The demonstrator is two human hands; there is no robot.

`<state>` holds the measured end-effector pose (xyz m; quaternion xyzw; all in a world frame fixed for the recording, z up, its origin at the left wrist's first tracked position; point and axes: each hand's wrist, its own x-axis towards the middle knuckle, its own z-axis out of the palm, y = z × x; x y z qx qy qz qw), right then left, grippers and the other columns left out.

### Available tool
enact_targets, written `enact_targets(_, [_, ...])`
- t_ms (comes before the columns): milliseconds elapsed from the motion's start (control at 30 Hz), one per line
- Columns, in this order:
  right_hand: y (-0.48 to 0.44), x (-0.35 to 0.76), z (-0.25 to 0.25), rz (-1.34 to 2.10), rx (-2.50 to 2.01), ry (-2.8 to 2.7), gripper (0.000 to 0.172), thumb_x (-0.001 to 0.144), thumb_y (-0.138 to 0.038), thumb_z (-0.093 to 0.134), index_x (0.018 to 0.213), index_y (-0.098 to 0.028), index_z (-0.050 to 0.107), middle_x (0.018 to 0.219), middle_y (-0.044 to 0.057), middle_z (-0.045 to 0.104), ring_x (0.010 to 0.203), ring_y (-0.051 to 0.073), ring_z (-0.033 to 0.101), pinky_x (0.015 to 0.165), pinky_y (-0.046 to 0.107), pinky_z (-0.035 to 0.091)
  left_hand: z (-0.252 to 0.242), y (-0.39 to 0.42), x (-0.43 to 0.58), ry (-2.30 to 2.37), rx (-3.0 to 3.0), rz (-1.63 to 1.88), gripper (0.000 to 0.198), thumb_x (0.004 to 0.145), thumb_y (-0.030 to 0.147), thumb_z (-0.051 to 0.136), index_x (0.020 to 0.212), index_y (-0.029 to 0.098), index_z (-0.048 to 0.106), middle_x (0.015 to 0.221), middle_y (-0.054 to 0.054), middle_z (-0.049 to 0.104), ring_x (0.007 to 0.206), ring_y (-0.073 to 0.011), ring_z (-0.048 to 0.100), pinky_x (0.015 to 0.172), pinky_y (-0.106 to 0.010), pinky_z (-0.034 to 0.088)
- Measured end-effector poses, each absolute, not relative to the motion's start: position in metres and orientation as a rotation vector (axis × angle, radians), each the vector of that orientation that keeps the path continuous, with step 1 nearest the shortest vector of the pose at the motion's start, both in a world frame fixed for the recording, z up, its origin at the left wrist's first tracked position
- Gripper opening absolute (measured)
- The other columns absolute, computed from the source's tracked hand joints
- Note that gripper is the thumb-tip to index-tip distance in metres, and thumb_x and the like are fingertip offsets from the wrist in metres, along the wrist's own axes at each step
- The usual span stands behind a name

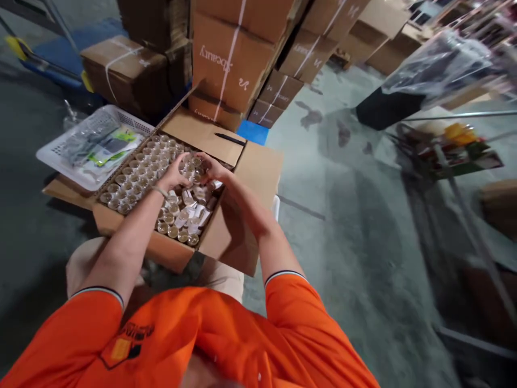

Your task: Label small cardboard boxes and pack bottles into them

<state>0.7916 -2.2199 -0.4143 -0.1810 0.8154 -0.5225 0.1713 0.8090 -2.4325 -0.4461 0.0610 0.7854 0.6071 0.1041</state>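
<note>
A cardboard box stands in front of me with its flaps folded out. Rows of small clear round jars, seen from their round ends, fill its left side. More jars lie loose and tilted on the right, some with white labels. My left hand and my right hand curve around a cluster of small jars from opposite sides, near the far right of the box. Some fingertips are hidden among the jars. A black pen rests on the far flap.
Left of the box is a white plastic basket with plastic packets. Behind stand stacked cartons and a blue trolley. A black bin with a clear liner is on the floor at right, near a metal frame.
</note>
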Motion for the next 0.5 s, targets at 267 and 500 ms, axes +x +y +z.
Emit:
enact_targets(267, [-2.132,0.859,-0.344,-1.702,-0.459,2.572,0.099,0.057,-0.034,0.098,0.150,-0.018,0.067,0.160,0.011,0.061,0.152,0.043,0.053,0.129,0.058,0.048,-0.358,-2.388,0.824,2.440,0.963,1.696,0.112,0.049,0.028,0.105,0.152,0.027,0.061,0.154,-0.005,0.065,0.143,-0.0353,0.060,0.131,-0.057,0.045])
enact_targets(500, [-1.992,0.994,-0.385,-1.984,0.442,2.512,0.102,0.056,-0.044,0.098,0.148,-0.024,0.059,0.146,0.010,0.069,0.121,0.034,0.071,0.100,0.053,0.068,-0.365,-2.186,0.874,2.087,1.044,1.473,0.093,0.054,0.015,0.103,0.140,0.025,0.069,0.131,-0.005,0.074,0.127,-0.0335,0.069,0.119,-0.052,0.056])
